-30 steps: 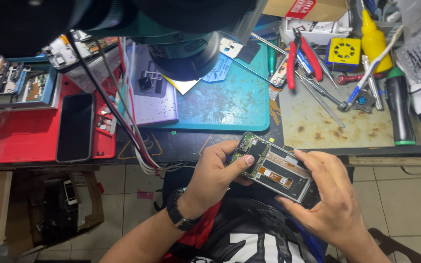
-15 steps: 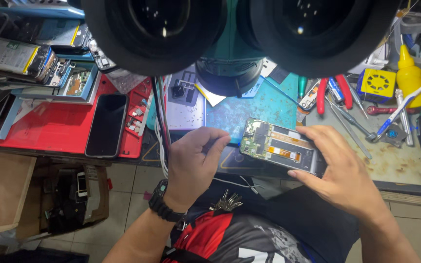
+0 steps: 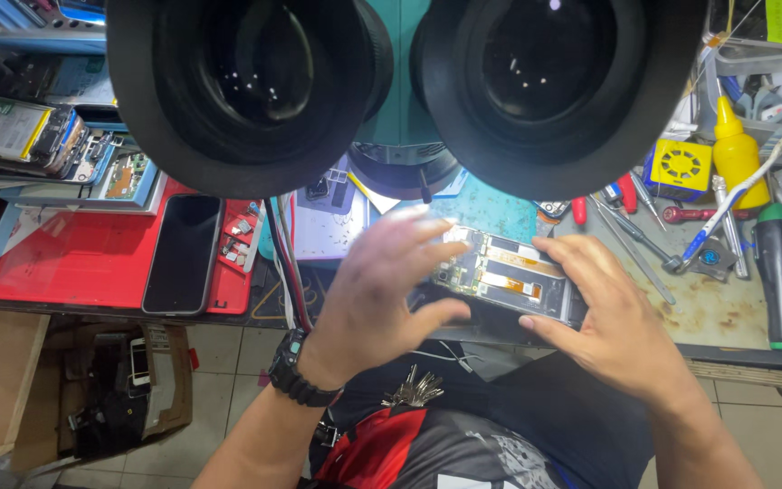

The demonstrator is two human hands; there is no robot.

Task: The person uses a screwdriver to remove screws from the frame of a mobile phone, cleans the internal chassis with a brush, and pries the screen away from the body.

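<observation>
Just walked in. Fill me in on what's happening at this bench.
A person sits at a cluttered repair bench, looking down past a stereo microscope's eyepieces. The right hand grips an opened phone, its circuit board and flex cables exposed. The left hand, a black watch on its wrist, reaches in at the phone's left end with fingers spread. A dark intact phone lies on a red mat to the left; tools crowd the right.

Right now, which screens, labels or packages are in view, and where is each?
Black phone: dark screen, flat on the red mat, left.
Opened phone: back off, circuitry showing, between left hand and right hand.
Yellow bottle: upper right, label side hidden.
</observation>
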